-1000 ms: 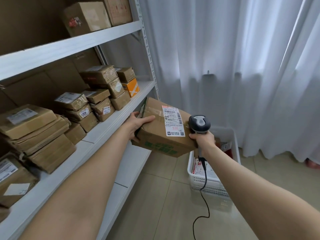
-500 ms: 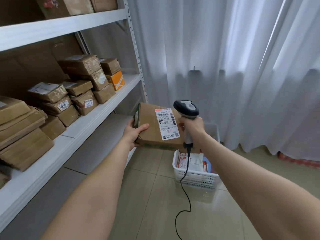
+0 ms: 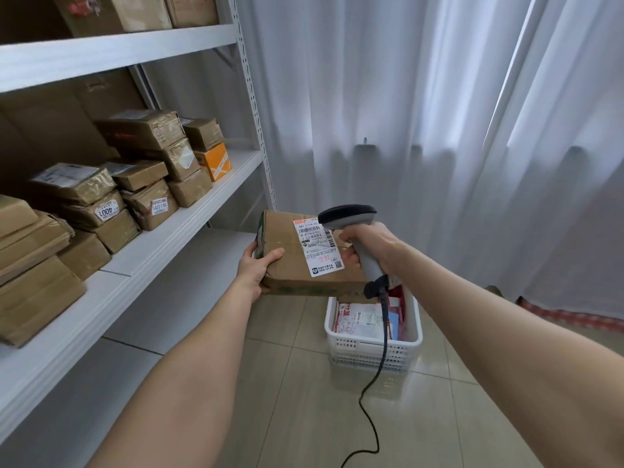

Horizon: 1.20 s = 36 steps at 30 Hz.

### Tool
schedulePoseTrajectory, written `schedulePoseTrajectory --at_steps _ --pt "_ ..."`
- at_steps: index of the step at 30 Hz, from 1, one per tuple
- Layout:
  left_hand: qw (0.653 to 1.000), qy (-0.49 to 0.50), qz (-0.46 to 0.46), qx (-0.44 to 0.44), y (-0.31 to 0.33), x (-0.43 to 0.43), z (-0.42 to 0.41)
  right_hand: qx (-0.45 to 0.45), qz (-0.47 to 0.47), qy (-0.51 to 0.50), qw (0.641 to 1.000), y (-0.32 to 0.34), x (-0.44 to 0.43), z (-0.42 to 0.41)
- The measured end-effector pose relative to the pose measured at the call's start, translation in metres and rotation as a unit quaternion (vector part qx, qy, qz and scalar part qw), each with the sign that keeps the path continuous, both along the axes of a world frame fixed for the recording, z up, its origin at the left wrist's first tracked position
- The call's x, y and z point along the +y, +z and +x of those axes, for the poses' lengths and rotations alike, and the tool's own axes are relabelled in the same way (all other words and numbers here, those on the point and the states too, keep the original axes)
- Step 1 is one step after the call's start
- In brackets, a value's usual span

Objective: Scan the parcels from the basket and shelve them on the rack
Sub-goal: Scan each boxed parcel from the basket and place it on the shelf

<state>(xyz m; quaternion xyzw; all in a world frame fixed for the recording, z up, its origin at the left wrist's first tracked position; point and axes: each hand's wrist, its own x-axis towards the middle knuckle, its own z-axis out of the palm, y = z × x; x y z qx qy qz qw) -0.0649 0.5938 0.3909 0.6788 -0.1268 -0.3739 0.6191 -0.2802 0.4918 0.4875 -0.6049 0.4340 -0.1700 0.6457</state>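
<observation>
Rack on our left is stacked with brown boxes. Our left hand grips the parcel by its left edge — label up, above the basket — and our right hand is wrapped round the scanner.

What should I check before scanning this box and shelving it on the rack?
1. Left hand grips the box at its left edge: ok.
2. Label faces up, print visible: ok.
3. Right hand holds the scanner, head beside the label: ok.
4. Scan registered: cannot tell.
5. Bare space on the middle shelf in front of the stacked parcels: ok.
6. Cable free of the basket: cannot tell.
</observation>
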Motion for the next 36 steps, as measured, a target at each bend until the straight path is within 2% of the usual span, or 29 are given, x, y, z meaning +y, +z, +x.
schedulePoseTrajectory --at_steps 15,18,24,28,33,36 --pt "1.000 0.014 -0.001 0.002 0.014 0.008 0.014 0.002 0.006 0.017 1.000 0.013 0.008 0.013" --pt "1.000 0.018 0.002 0.002 0.023 0.013 0.017 -0.025 0.016 -0.023 0.999 0.006 0.007 0.018" --pt "1.000 0.015 0.020 -0.012 0.065 0.025 0.033 -0.046 0.045 -0.199 0.978 -0.019 -0.006 0.022" --pt "0.999 0.013 0.050 -0.002 0.108 0.027 0.047 -0.084 0.077 -0.229 0.967 -0.022 -0.009 0.026" --pt "0.996 0.015 0.087 0.014 0.162 0.034 0.055 -0.189 0.089 -0.208 0.955 -0.003 -0.005 0.040" --pt "0.996 0.003 0.089 -0.023 0.189 0.038 0.056 -0.235 0.100 -0.199 0.946 0.014 -0.003 0.050"
